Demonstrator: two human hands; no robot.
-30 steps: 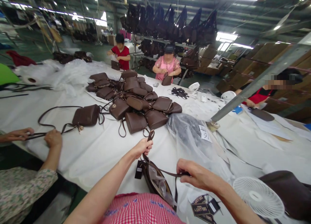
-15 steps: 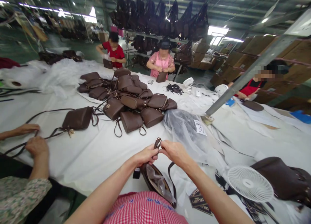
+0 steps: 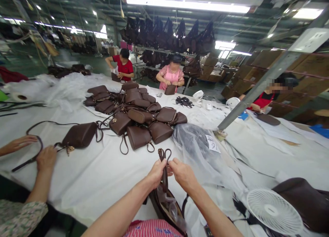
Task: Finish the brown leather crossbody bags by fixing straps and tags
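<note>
My left hand (image 3: 157,172) is closed around a folded brown bag strap (image 3: 165,180), its loops standing up above the fingers. My right hand (image 3: 181,172) pinches the same strap from the right side, close to the left hand. Below both hands, an unzipped brown handbag (image 3: 156,204) lies against my front, with clear plastic (image 3: 171,204) inside it. Part of the strap trails down on the bag's right side, partly behind my right forearm.
A heap of brown handbags (image 3: 138,134) lies ahead. To the right are a plastic-wrapped bundle (image 3: 190,144), a metal post (image 3: 257,89) and a white fan (image 3: 275,211). At left, a co-worker's hands (image 3: 46,158) handle another bag's strap (image 3: 33,127). Several people work across the table.
The strap loops now rise higher and more spread above my hands. My view has tilted up slightly. The co-worker's hands at left have shifted along their strap.
</note>
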